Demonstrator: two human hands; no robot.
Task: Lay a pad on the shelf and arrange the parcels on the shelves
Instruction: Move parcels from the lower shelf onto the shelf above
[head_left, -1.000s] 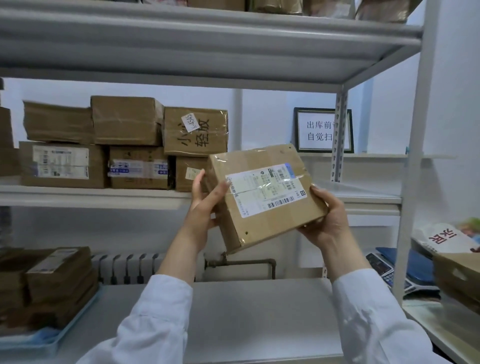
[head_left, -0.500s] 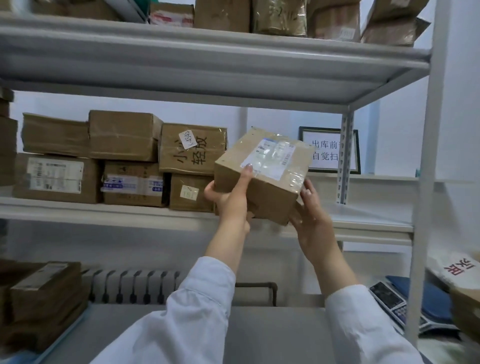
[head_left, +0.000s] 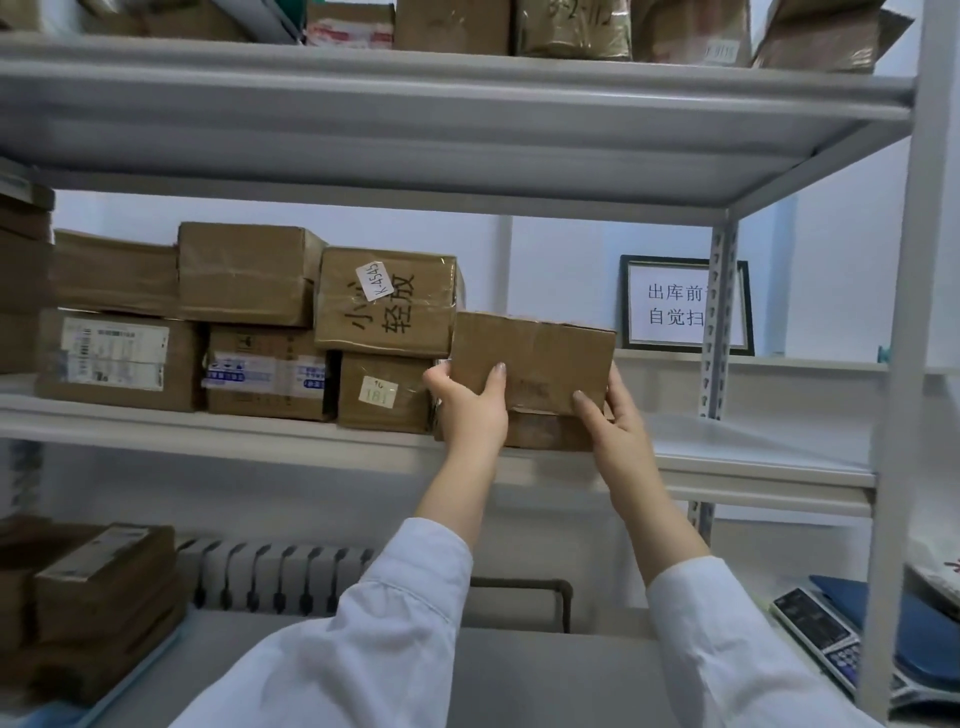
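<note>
We grip the parcel (head_left: 540, 358) with left hand (head_left: 470, 410) and right hand (head_left: 618, 431), shelving it; next, probably nudge it left, then release.

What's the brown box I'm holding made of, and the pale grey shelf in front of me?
The brown box looks like matte cardboard, creased at the edges and faintly glossy in places, as if taped. The pale grey shelf looks like painted sheet metal, smooth with a rolled front lip, though I can't be sure.

Head camera faces the middle shelf (head_left: 311, 431) closely (tilted slightly upward).
</note>
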